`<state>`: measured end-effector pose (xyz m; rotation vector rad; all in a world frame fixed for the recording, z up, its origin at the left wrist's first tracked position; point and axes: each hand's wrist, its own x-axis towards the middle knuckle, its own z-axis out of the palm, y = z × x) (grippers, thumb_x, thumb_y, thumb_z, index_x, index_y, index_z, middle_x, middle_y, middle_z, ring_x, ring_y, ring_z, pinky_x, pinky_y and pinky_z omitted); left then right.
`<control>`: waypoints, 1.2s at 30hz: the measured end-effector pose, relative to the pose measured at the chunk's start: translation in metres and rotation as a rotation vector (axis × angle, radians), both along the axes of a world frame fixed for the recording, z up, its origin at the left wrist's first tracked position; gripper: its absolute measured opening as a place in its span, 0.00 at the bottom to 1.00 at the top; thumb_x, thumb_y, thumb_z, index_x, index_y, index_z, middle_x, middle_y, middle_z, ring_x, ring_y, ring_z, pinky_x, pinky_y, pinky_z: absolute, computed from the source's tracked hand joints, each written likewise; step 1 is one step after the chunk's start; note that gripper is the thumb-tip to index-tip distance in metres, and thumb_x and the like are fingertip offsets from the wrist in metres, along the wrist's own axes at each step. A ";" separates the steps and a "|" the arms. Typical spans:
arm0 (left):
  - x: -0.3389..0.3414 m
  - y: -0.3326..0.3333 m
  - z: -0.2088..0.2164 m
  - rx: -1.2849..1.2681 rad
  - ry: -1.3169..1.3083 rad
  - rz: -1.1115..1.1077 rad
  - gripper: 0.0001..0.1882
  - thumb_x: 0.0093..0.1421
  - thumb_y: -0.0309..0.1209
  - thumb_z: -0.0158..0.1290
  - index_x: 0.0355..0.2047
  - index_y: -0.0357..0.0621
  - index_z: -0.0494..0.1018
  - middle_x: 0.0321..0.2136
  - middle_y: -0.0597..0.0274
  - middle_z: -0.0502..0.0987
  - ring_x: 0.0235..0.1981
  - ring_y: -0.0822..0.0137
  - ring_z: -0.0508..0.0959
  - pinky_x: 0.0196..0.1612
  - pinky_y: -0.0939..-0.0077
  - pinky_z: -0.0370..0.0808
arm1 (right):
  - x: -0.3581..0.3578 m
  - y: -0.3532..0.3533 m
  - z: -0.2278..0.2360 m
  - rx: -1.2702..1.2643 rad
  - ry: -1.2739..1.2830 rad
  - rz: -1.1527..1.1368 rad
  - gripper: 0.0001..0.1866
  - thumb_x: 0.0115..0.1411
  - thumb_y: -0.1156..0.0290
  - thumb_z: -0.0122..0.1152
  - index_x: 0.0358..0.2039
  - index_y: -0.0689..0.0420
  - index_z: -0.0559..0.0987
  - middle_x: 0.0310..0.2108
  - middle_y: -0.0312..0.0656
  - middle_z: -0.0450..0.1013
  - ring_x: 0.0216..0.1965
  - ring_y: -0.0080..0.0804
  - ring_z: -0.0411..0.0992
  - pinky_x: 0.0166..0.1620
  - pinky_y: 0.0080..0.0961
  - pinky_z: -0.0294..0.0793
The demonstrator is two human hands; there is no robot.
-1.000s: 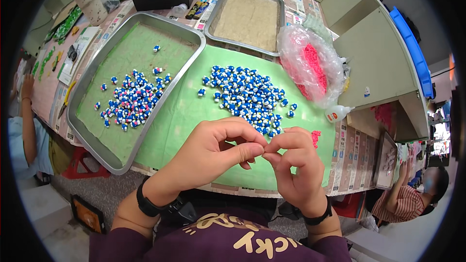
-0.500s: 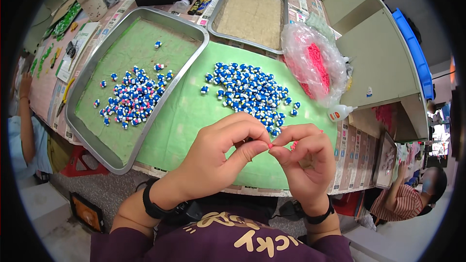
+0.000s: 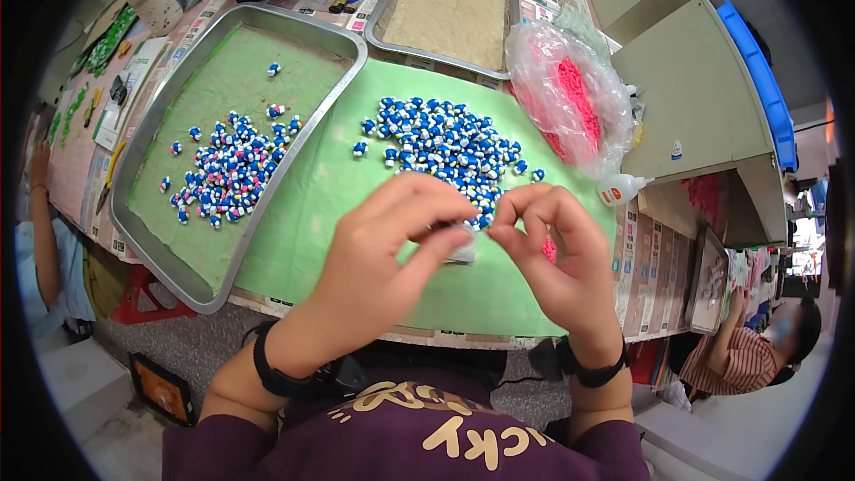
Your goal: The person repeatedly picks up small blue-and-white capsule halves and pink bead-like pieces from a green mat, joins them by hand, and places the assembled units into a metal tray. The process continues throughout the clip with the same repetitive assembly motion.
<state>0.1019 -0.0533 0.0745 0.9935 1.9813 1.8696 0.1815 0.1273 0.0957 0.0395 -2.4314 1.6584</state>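
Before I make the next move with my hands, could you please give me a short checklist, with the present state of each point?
1. Left hand and right hand apart: ok, a small gap shows between their fingertips.
2. Small piece held in the fingertips: cannot tell, the fingers hide it.
3. Pink pieces close by: ok, some show beside the right hand, partly hidden.
4. Blue toys in the metal tray within its rim: ok.
5. Tray fully on the table: not ok, its near corner seems to jut past the edge.
6. White bottle closed: cannot tell, its tip is too small.
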 end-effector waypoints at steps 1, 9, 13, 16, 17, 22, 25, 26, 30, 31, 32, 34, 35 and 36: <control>-0.004 -0.003 -0.004 0.011 -0.033 0.015 0.10 0.58 0.16 0.55 0.41 0.34 0.77 0.39 0.56 0.76 0.40 0.68 0.78 0.41 0.77 0.78 | -0.005 0.005 0.000 0.176 0.010 0.022 0.11 0.55 0.87 0.58 0.28 0.58 0.66 0.30 0.42 0.72 0.35 0.30 0.71 0.41 0.25 0.70; -0.016 -0.026 -0.008 0.070 -0.384 0.087 0.13 0.58 0.16 0.55 0.45 0.33 0.75 0.43 0.56 0.78 0.42 0.70 0.78 0.43 0.77 0.77 | -0.011 0.012 -0.012 0.557 -0.055 0.157 0.09 0.50 0.85 0.53 0.28 0.55 0.67 0.23 0.38 0.67 0.30 0.40 0.69 0.40 0.34 0.63; -0.019 -0.026 -0.013 0.156 -0.369 0.064 0.13 0.57 0.15 0.55 0.43 0.32 0.75 0.43 0.55 0.78 0.41 0.69 0.78 0.46 0.76 0.77 | -0.013 0.010 -0.012 0.591 -0.053 0.173 0.09 0.50 0.84 0.53 0.28 0.55 0.67 0.22 0.38 0.66 0.30 0.40 0.69 0.40 0.34 0.63; -0.018 -0.025 -0.013 0.201 -0.433 0.051 0.12 0.57 0.15 0.56 0.43 0.32 0.75 0.43 0.55 0.78 0.42 0.68 0.79 0.47 0.75 0.77 | -0.014 0.009 -0.013 0.598 -0.039 0.182 0.09 0.50 0.84 0.53 0.27 0.55 0.67 0.22 0.38 0.66 0.30 0.40 0.69 0.41 0.34 0.63; -0.017 -0.024 -0.012 0.207 -0.461 0.042 0.12 0.57 0.15 0.56 0.43 0.32 0.75 0.43 0.54 0.78 0.42 0.68 0.79 0.48 0.74 0.77 | -0.013 0.009 -0.013 0.602 -0.034 0.179 0.09 0.49 0.84 0.53 0.27 0.55 0.67 0.22 0.38 0.65 0.30 0.40 0.69 0.41 0.34 0.63; -0.015 -0.020 -0.010 0.217 -0.510 0.006 0.13 0.58 0.16 0.56 0.44 0.32 0.73 0.42 0.54 0.78 0.42 0.66 0.80 0.48 0.73 0.78 | -0.008 0.006 0.001 0.420 0.009 0.061 0.12 0.49 0.85 0.58 0.26 0.55 0.67 0.27 0.37 0.71 0.33 0.36 0.71 0.45 0.31 0.63; -0.013 -0.014 -0.005 0.258 -0.586 -0.052 0.13 0.58 0.16 0.56 0.44 0.32 0.73 0.41 0.54 0.79 0.42 0.65 0.80 0.48 0.73 0.78 | -0.003 0.001 0.018 0.175 0.088 -0.010 0.15 0.52 0.86 0.63 0.26 0.55 0.65 0.29 0.37 0.73 0.32 0.29 0.70 0.41 0.26 0.65; -0.012 -0.011 -0.003 0.273 -0.620 -0.077 0.13 0.58 0.16 0.56 0.44 0.32 0.73 0.40 0.54 0.79 0.42 0.66 0.80 0.48 0.73 0.78 | -0.003 -0.004 0.023 0.090 0.119 -0.020 0.15 0.53 0.86 0.63 0.25 0.55 0.65 0.29 0.37 0.72 0.31 0.28 0.69 0.39 0.25 0.65; -0.006 -0.004 0.001 0.352 -0.651 -0.119 0.13 0.56 0.16 0.57 0.43 0.34 0.73 0.41 0.55 0.78 0.43 0.67 0.80 0.48 0.74 0.77 | -0.006 -0.015 0.022 -0.063 0.234 -0.022 0.15 0.56 0.87 0.61 0.25 0.56 0.65 0.30 0.40 0.72 0.30 0.25 0.68 0.34 0.21 0.66; -0.004 -0.003 0.001 0.350 -0.614 -0.110 0.13 0.56 0.15 0.58 0.42 0.35 0.73 0.41 0.55 0.78 0.43 0.67 0.80 0.47 0.74 0.77 | -0.007 -0.016 0.021 -0.086 0.249 -0.028 0.15 0.56 0.87 0.61 0.25 0.56 0.65 0.31 0.40 0.72 0.30 0.25 0.68 0.34 0.21 0.67; -0.003 -0.002 0.000 0.348 -0.576 -0.101 0.13 0.56 0.15 0.58 0.42 0.36 0.73 0.41 0.54 0.78 0.43 0.67 0.80 0.47 0.75 0.77 | -0.007 -0.016 0.020 -0.073 0.256 -0.031 0.15 0.56 0.87 0.61 0.25 0.56 0.65 0.30 0.40 0.72 0.30 0.26 0.68 0.35 0.22 0.66; -0.003 -0.002 -0.001 0.368 -0.547 -0.112 0.14 0.55 0.15 0.58 0.41 0.36 0.73 0.41 0.54 0.78 0.42 0.68 0.79 0.47 0.75 0.77 | -0.009 -0.017 0.019 -0.049 0.270 -0.033 0.14 0.56 0.87 0.61 0.26 0.56 0.66 0.30 0.39 0.72 0.30 0.26 0.69 0.36 0.23 0.66; -0.004 -0.003 -0.002 0.379 -0.532 -0.116 0.14 0.55 0.14 0.59 0.41 0.37 0.73 0.41 0.54 0.78 0.42 0.68 0.79 0.47 0.75 0.77 | -0.009 -0.018 0.019 -0.013 0.271 -0.037 0.14 0.55 0.87 0.61 0.26 0.56 0.66 0.30 0.39 0.73 0.30 0.26 0.70 0.37 0.24 0.66; -0.003 -0.003 -0.001 0.381 -0.529 -0.107 0.13 0.55 0.14 0.58 0.41 0.36 0.73 0.40 0.54 0.78 0.42 0.68 0.79 0.46 0.75 0.77 | -0.009 -0.020 0.019 0.023 0.272 -0.042 0.14 0.55 0.87 0.62 0.26 0.55 0.66 0.30 0.39 0.73 0.31 0.27 0.70 0.37 0.25 0.65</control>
